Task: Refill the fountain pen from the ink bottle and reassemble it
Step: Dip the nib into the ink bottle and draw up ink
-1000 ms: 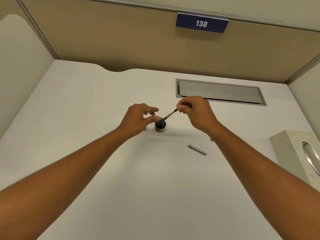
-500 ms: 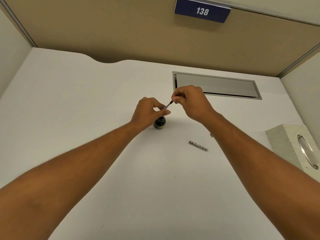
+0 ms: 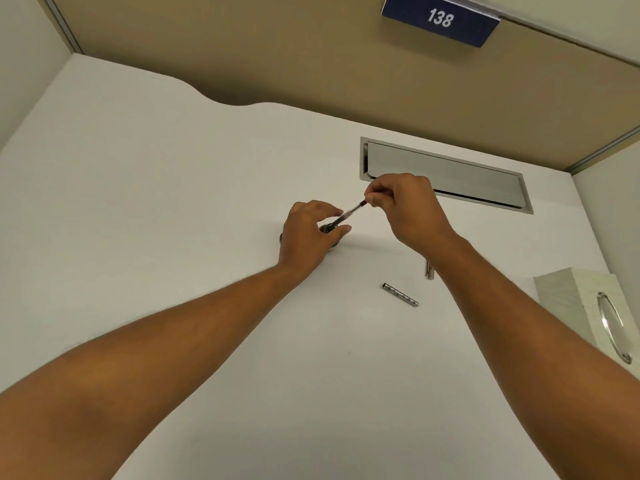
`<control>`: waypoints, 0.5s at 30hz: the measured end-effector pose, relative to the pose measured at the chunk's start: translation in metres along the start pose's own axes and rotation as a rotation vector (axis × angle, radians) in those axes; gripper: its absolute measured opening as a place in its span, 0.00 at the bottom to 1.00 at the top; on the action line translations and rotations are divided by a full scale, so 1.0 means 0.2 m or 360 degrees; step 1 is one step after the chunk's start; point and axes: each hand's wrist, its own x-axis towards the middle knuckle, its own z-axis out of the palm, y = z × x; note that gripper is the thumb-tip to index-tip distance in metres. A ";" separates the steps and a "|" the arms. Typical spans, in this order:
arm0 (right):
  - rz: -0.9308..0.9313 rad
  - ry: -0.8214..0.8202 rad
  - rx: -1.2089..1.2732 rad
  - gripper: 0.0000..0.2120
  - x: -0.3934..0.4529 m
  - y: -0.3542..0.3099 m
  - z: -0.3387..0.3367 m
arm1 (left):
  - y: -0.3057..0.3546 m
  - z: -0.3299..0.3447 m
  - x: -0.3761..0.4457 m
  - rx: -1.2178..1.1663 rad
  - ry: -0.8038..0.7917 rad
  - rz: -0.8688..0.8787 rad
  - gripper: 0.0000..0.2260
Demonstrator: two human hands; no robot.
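A thin dark pen section with its converter point(image 3: 348, 215) slants down into the small ink bottle point(image 3: 327, 231) at the middle of the white desk point(image 3: 173, 202). My right hand point(image 3: 407, 209) pinches the upper end of the pen section. My left hand point(image 3: 310, 235) curls around the bottle and the lower part of the pen, hiding most of the bottle. The silver pen barrel point(image 3: 400, 294) lies loose on the desk, nearer to me and right of the bottle. Another small silver pen part point(image 3: 429, 270) peeks out beside my right forearm.
A metal cable hatch point(image 3: 446, 174) is set into the desk behind my hands. A pale tissue box point(image 3: 568, 299) with an oval metal opening stands at the right edge. Beige partition walls with a blue "138" sign point(image 3: 440, 20) close off the back.
The camera has shifted, so the hands sit more to the right in view. My left hand has closed lower around the bottle. The right hand still pinches the pen's upper end.
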 end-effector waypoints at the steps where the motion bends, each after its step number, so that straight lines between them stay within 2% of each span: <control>1: 0.0003 0.0005 -0.0005 0.07 0.00 0.01 -0.01 | 0.00 0.01 -0.01 -0.0010 0.0013 0.0009 0.13; 15: 0.0018 -0.0029 -0.0011 0.05 -0.03 0.03 0.12 | -0.03 0.05 -0.02 -0.0063 0.0077 -0.0052 0.09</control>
